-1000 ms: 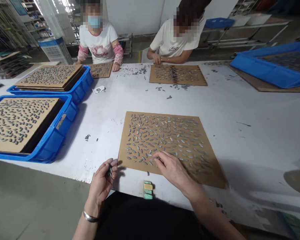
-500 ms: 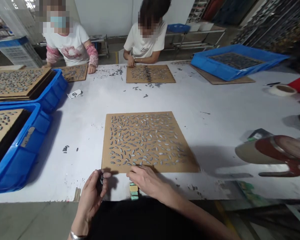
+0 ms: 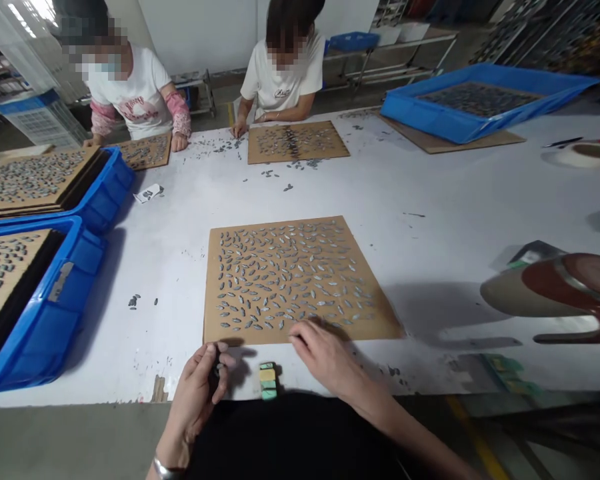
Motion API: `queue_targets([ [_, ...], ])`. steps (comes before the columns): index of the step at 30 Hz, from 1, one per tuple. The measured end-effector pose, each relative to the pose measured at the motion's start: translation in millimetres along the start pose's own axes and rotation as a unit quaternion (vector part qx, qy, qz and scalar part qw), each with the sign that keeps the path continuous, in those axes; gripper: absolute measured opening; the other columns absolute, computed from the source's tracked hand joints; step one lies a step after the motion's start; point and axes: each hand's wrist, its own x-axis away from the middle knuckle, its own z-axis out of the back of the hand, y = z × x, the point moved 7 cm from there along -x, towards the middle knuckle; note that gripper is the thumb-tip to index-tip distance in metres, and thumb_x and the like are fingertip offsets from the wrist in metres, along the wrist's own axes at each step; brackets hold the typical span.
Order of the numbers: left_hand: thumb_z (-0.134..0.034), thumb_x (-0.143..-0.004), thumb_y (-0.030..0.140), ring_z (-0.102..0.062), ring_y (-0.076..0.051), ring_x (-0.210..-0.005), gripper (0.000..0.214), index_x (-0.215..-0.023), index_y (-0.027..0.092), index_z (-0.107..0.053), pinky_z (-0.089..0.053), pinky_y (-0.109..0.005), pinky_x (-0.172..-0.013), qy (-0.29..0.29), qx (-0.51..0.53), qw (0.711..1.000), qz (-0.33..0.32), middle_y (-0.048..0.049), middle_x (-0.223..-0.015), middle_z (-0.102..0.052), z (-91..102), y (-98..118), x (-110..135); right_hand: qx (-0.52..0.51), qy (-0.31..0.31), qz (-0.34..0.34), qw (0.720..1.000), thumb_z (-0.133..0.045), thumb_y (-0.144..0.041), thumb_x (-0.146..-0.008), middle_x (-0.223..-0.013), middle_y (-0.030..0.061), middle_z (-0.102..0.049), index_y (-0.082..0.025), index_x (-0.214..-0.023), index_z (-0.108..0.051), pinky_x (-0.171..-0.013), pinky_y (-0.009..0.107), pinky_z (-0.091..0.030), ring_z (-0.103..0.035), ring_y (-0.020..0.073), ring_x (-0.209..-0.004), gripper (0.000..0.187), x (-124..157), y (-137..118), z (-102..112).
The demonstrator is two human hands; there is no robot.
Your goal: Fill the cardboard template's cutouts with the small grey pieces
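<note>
A brown cardboard sheet (image 3: 300, 280) lies in front of me, covered with rows of small dark grey leaf-shaped pieces. My left hand (image 3: 203, 377) is curled round several of the same dark pieces (image 3: 216, 367), just off the sheet's near left corner. Over the near edge of the sheet, my right hand (image 3: 325, 353) has its thumb and fingertips pinched together close to the front row. Whatever lies between those fingertips is too small or hidden to make out. A green and yellow taped strip (image 3: 268, 381) sits on the table between my hands.
Blue crates (image 3: 80, 267) with piece-covered boards stand at left. A blue tray (image 3: 470, 130) rests at the far right, and a brown and grey jug (image 3: 545, 287) nearer. Across the white table (image 3: 445, 200), two people work at boards (image 3: 325, 140). Loose pieces lie scattered.
My right hand has moved right along the sheet's near edge. My left hand stays by the corner, still holding pieces. One person opposite has reached a hand to the loose pieces beside their board.
</note>
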Motion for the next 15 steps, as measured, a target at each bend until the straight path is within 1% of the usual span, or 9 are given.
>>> queue_targets([
  [1, -0.080, -0.081, 0.054, -0.038, -0.003, -0.042, 0.045, -0.097, 0.012, -0.073, -0.022, -0.019, -0.039, 0.002, -0.008, 1.000, 0.000, -0.0025, -0.074, -0.068, 0.1, 0, -1, -0.004, 0.025, -0.024, 0.999, -0.045, -0.019, -0.102, -0.086, 0.0014, -0.069, -0.025, -0.094, -0.059, -0.069, 0.029, -0.050, -0.067, 0.0174, -0.079, 0.017, 5, 11, 6],
  [3, -0.082, -0.078, 0.056, -0.035, -0.002, -0.042, 0.049, -0.099, 0.013, -0.075, -0.021, -0.018, -0.040, 0.013, -0.007, 1.000, 0.001, 0.0018, -0.067, -0.061, 1.0, 1, -5, -0.008, 0.059, -0.051, 0.997, -0.045, -0.022, -0.102, -0.087, 0.0021, -0.071, -0.025, -0.093, -0.059, -0.070, 0.030, -0.051, -0.068, 0.0186, -0.079, 0.017, 13, 27, 13],
  [6, -0.089, -0.071, 0.052, -0.037, -0.003, -0.048, 0.051, -0.102, 0.013, -0.078, -0.025, -0.016, -0.043, 0.036, 0.013, 0.999, 0.003, 0.0046, -0.064, -0.054, 2.5, 2, -10, -0.021, 0.071, -0.049, 0.996, -0.046, -0.023, -0.101, -0.093, 0.0042, -0.073, -0.026, -0.095, -0.063, -0.073, 0.032, -0.054, -0.070, 0.0195, -0.083, 0.018, 18, 34, 11],
  [8, -0.093, -0.067, 0.046, -0.043, -0.004, -0.053, 0.051, -0.102, 0.012, -0.079, -0.032, -0.016, -0.047, 0.045, 0.035, 0.998, 0.006, 0.0032, -0.067, -0.056, 1.9, 2, -12, -0.027, 0.073, -0.042, 0.996, -0.046, -0.023, -0.101, -0.095, 0.0053, -0.074, -0.026, -0.098, -0.066, -0.074, 0.032, -0.056, -0.071, 0.0200, -0.084, 0.021, 17, 32, 5],
  [10, -0.095, -0.065, 0.040, -0.049, -0.007, -0.059, 0.051, -0.104, 0.011, -0.080, -0.039, -0.018, -0.052, 0.041, 0.061, 0.997, 0.008, -0.0001, -0.073, -0.060, 0.0, 2, -13, -0.024, 0.084, -0.042, 0.995, -0.046, -0.023, -0.101, -0.097, 0.0060, -0.075, -0.026, -0.100, -0.068, -0.074, 0.032, -0.056, -0.071, 0.0203, -0.084, 0.022, 15, 30, 0],
  [13, -0.095, -0.065, 0.033, -0.053, -0.008, -0.064, 0.050, -0.107, 0.012, -0.079, -0.042, -0.018, -0.054, 0.037, 0.079, 0.996, -0.005, -0.0034, -0.080, -0.067, -0.3, 1, -14, -0.010, 0.115, -0.047, 0.992, -0.045, -0.025, -0.103, -0.096, 0.0063, -0.075, -0.025, -0.099, -0.069, -0.072, 0.031, -0.055, -0.071, 0.0202, -0.082, 0.024, 10, 26, -5],
  [15, -0.096, -0.065, 0.032, -0.055, -0.008, -0.065, 0.044, -0.101, 0.014, -0.077, -0.044, -0.017, -0.056, 0.045, 0.076, 0.996, -0.010, -0.0038, -0.082, -0.069, 2.1, 0, -14, -0.003, 0.127, -0.038, 0.991, -0.045, -0.026, -0.105, -0.095, 0.0061, -0.075, -0.024, -0.099, -0.069, -0.072, 0.030, -0.054, -0.071, 0.0197, -0.082, 0.025, 7, 22, -7],
])
